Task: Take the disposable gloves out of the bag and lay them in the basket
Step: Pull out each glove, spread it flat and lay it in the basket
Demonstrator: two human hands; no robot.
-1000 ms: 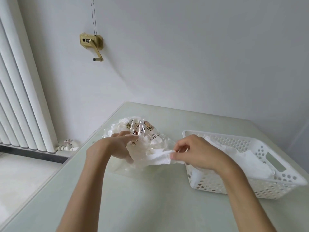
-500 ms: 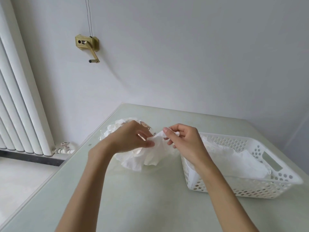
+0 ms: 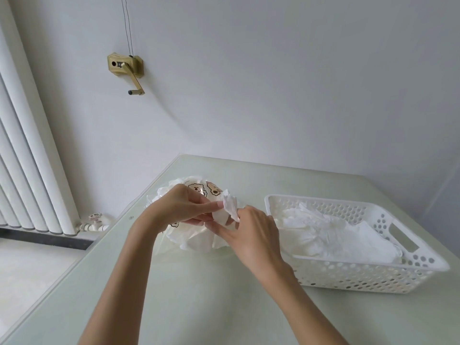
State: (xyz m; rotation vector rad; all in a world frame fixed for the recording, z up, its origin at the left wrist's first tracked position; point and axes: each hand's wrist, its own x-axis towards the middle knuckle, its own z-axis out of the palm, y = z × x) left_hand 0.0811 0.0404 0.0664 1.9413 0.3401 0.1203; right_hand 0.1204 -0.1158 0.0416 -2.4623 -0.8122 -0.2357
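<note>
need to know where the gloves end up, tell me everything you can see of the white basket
The white basket is a low rectangular plastic tray with walls pierced by rows of round holes and a slot handle cut into its right end. It sits flat on the pale green table, right of both hands, with the right hand close to its near left corner. Crumpled white gloves already lie inside, covering most of the floor.

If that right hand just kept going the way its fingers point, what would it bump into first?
Probably the crumpled white glove that the right hand is already pinching, then the left hand and the printed bag behind; depth is hard to judge.
</note>
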